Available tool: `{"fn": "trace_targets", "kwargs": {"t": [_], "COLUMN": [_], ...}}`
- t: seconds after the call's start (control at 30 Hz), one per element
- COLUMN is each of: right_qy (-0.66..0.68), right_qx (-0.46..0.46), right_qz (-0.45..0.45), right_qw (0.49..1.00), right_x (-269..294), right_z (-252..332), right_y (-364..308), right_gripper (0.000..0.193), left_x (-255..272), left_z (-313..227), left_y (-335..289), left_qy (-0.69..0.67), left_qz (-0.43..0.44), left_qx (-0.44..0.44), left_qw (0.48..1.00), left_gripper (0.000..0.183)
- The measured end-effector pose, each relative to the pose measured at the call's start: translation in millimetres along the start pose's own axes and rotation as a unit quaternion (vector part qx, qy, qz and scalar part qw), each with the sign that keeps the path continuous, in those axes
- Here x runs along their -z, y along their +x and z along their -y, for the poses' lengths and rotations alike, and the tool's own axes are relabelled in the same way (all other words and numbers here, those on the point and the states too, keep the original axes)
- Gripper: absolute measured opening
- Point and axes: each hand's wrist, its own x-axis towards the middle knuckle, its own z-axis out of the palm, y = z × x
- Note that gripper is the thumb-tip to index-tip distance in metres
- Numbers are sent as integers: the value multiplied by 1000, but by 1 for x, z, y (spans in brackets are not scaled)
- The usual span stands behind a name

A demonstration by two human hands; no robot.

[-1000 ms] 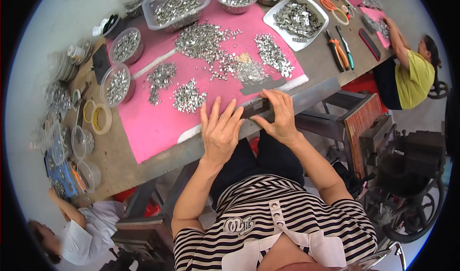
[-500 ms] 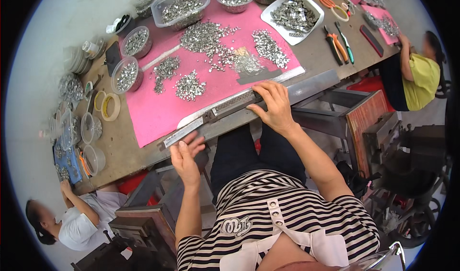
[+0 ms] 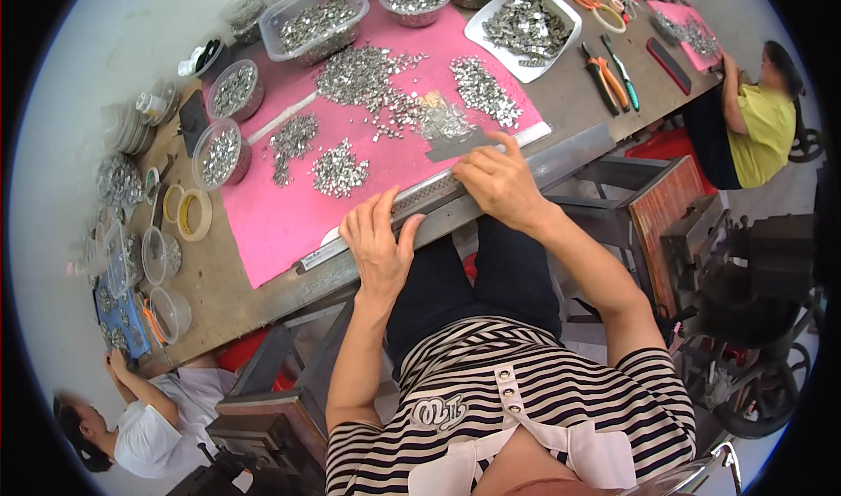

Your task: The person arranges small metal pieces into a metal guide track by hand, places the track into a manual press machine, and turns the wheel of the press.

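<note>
Metal strip point(image 3: 427, 194) at the five o'clock edge of the mat point(image 3: 263, 220), and the spread left hand point(image 3: 380, 252) swings in from its end, likely steadying it, right hand point(image 3: 501, 187) curled over, pinch hidden.

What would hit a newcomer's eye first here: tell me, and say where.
The bright pink mat, left of centre, with heaps of small silvery pieces spread over it. Next, the left hand and right hand at a long metal strip along the mat's near edge. Then the orange-and-black pliers, right of the mat.
</note>
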Motion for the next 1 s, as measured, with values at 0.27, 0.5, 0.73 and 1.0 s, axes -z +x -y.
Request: {"fn": "trace_targets", "kwargs": {"t": [0.27, 0.5, 0.73, 1.0], "right_qy": [1, -80, 6, -23], "right_qx": [119, -145, -243, -196], "right_qz": [-61, -90, -5, -42], "right_qw": [991, 982, 970, 979], "right_x": [14, 40, 29, 14], "right_z": [-26, -96, -72, -76], "right_y": [39, 23, -18, -17], "right_gripper": [18, 13, 12, 13], "left_x": [-3, -5, -2, -14], "left_z": [3, 4, 2, -19], "left_y": [-8, -8, -4, 108], "left_qy": [2, 9, 28, -42], "left_qz": [-23, -25, -14, 10], "left_qx": [5, -1, -4, -130], "left_qw": [1000, 1000, 999, 991], "left_gripper": [53, 50, 46, 16]}}
